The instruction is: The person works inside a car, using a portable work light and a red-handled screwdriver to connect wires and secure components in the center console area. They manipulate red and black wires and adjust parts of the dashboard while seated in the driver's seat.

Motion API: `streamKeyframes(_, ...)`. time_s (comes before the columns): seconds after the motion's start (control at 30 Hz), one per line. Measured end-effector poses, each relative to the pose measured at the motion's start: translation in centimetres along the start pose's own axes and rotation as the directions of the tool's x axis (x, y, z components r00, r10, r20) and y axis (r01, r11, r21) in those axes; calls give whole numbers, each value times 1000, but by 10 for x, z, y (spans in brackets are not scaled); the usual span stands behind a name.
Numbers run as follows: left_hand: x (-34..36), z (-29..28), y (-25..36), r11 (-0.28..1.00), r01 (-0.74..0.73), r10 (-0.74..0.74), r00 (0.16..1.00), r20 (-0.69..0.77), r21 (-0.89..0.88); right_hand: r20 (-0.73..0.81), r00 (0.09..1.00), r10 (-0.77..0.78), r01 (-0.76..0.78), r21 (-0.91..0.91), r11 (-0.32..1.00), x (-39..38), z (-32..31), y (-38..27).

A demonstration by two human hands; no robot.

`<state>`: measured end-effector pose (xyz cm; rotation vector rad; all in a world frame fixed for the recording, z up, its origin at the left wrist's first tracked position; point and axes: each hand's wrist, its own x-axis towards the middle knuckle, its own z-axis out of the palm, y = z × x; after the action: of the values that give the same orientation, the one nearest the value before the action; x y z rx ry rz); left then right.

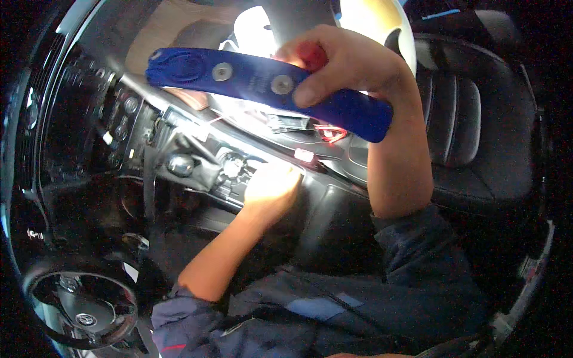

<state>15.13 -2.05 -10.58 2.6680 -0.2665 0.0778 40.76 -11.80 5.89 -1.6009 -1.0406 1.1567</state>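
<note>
Blue bar (253, 82) slants lengthwise down rightward, held in right hand (352, 62); grip of left hand (270, 188) unclear.

Glare bleaches the left hand (273, 184) and the far edge of the console (246, 156), while grainy darkness crowds the bent rim.

Right hand (358, 64) holding blue studded strip (253, 82); left hand (271, 186) at console (225, 190).
</note>
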Motion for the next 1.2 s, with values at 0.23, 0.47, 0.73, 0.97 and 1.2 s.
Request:
streamKeyframes(0.23,143,63,17,980,90,-44,967,249,-177,-129,986,-107,73,-244,967,-12,-16,-31)
streamKeyframes(0.47,204,89,-36,713,-667,404,644,650,217,-83,909,-409,388,-193,901,13,-19,-20)
streamKeyframes(0.73,192,71,-51,711,-601,452,788,417,365,-753,653,-83,711,572,409,32,133,-114)
streamKeyframes(0.97,185,97,-28,864,-210,-147,764,628,458,-738,650,-182,758,613,222,7,112,-122)
streamKeyframes(1.2,216,128,-15,828,-486,23,526,850,279,-797,602,-49,776,570,271,27,106,-132)
